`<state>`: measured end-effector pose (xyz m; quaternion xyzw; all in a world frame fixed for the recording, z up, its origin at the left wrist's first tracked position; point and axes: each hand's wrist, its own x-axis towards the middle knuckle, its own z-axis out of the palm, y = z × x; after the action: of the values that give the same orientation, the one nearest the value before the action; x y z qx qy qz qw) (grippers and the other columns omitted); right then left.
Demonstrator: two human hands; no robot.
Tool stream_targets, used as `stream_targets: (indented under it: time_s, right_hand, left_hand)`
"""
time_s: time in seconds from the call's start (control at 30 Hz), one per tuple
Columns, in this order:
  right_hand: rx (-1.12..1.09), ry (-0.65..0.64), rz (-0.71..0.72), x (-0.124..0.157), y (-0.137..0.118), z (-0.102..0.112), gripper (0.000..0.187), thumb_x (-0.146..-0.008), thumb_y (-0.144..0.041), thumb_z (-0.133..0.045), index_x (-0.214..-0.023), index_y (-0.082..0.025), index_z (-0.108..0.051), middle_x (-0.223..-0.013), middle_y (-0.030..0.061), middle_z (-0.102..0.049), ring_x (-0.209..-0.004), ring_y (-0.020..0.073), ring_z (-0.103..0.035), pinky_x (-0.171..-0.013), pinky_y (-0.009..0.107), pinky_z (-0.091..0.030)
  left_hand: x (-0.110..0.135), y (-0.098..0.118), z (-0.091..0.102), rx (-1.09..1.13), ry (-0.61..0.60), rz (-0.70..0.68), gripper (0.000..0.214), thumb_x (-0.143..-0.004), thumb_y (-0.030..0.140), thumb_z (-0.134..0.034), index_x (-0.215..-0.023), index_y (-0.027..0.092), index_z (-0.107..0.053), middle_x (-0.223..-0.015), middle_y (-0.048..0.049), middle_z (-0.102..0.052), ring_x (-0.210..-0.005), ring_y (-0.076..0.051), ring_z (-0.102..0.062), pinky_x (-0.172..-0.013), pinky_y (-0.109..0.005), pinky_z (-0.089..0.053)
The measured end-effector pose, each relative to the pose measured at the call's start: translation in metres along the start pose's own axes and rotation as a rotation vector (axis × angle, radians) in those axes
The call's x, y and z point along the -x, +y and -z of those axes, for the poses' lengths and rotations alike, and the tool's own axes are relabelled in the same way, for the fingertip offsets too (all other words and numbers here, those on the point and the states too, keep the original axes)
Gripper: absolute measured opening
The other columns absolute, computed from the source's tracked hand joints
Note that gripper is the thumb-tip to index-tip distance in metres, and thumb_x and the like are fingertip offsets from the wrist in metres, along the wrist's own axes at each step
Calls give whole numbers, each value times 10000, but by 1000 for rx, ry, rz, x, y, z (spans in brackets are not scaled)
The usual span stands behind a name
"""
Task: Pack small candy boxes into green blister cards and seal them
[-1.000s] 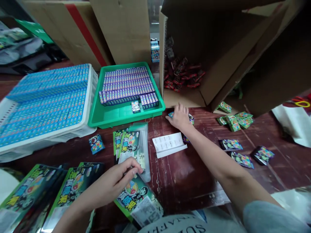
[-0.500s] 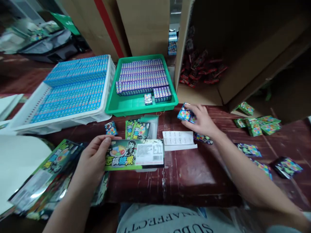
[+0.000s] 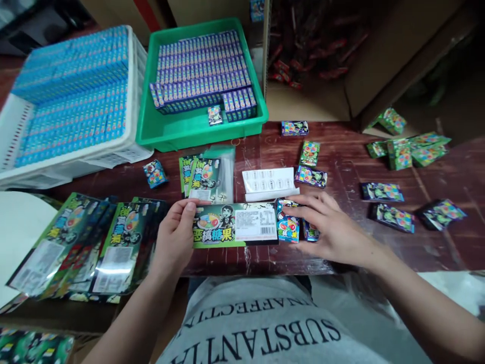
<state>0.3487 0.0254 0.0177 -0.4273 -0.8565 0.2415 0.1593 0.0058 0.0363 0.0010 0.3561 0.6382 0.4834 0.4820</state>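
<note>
My left hand [image 3: 175, 240] pinches the left end of a flat printed bag [image 3: 215, 225], green and black with a white barcode label. At the bag's right end, my right hand [image 3: 333, 227] has its fingers over a small blue candy box [image 3: 288, 228] with a purple box [image 3: 310, 231] beside it. The blue box touches or nearly touches the bag's edge. Just beyond lie a white sticker sheet [image 3: 270, 182] and a small stack of similar bags [image 3: 202, 177]. Whether the bag's mouth is parted cannot be made out.
A green tray [image 3: 197, 139] holds rows of purple boxes; a white crate [image 3: 131, 101] holds blue ones. Filled bags [image 3: 117, 247] lie to the left. Loose green boxes [image 3: 399, 151] and dark boxes [image 3: 392, 217] lie right. Open cartons [image 3: 310, 103] stand behind.
My right hand has come back toward me with the blue and purple boxes, down to the bag's right end. The left hand still holds the bag. The camera view has tipped downward.
</note>
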Motion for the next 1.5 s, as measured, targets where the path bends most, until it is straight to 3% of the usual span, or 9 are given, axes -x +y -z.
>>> stream_targets:
  time_s: [0.17,0.3,0.5,0.7,0.8,0.9,1.2,1.4,1.5]
  right_hand:
    - [-48,78,-77,25,-7,-2,655,-846,-475,-768,-1420,-279,-520,-1500,89,-525,-1293,330,-467,-1064,550,-439]
    - [-184,56,-82,38,-2,6,677,-817,-478,-799,-1412,-307,-525,-1501,81,-523,-1307,311,-481,-1072,534,-438]
    - [-317,-47,73,42,12,13,647,-807,-493,-808,-1390,-337,-577,-1522,59,-513,-1345,292,-487,-1095,513,-429]
    - [-244,96,7,44,16,4,672,-838,-482,-788,-1442,-343,-528,-1519,79,-512,-1363,314,-483,-1104,536,-421]
    - [-161,311,-108,44,12,3,700,-821,-497,-802,-1446,-373,-512,-1493,76,-521,-1353,340,-483,-1114,563,-408]
    - [-60,498,-207,40,11,5,721,-817,-501,-805,-1455,-406,-483,-1490,76,-510,-1349,361,-480,-1122,600,-382]
    - [-57,147,-90,56,17,10,680,-822,-574,-769,-1425,-393,-510,-1548,14,-497,-1311,362,-425,-1065,596,-427]
    - [-25,241,-136,56,20,12,701,-825,-547,-778,-1451,-407,-494,-1549,20,-491,-1301,364,-445,-1077,608,-404]
    - [-40,200,-116,54,14,9,681,-822,-554,-777,-1428,-388,-512,-1545,19,-502,-1301,356,-435,-1069,591,-417]
  left_hand:
    - [4,1,-7,-42,6,13,342,-867,512,-720,-1039,221,-664,-1045,-42,-754,-752,-157,-682,-711,-288,-583]
    - [3,9,-8,-73,28,24,346,-856,529,-731,-1038,238,-684,-991,-21,-742,-687,-142,-661,-626,-249,-567]
    - [1,21,-17,-155,-179,133,379,-837,533,-743,-1046,218,-712,-841,-17,-721,-599,-135,-630,-560,-234,-541]
    - [5,13,-30,-101,-177,196,394,-815,553,-758,-1022,224,-687,-865,-12,-727,-619,-147,-657,-577,-259,-559]
    - [7,9,-38,-26,-112,161,355,-844,518,-745,-1049,239,-669,-888,-12,-726,-663,-153,-674,-597,-258,-566]
    - [8,9,-44,-38,-128,139,337,-864,509,-727,-1043,230,-672,-925,-23,-727,-696,-154,-681,-612,-256,-572]
    - [-4,14,-46,-70,-114,93,338,-863,514,-711,-1063,247,-656,-998,-17,-747,-742,-168,-701,-634,-261,-582]
    - [-8,18,-48,-68,-155,100,324,-851,500,-729,-1014,226,-672,-1036,-34,-736,-707,-156,-689,-604,-251,-575]
    - [-7,19,-50,-43,-160,95,314,-859,490,-729,-1008,221,-667,-1034,-36,-737,-706,-149,-681,-611,-249,-575]
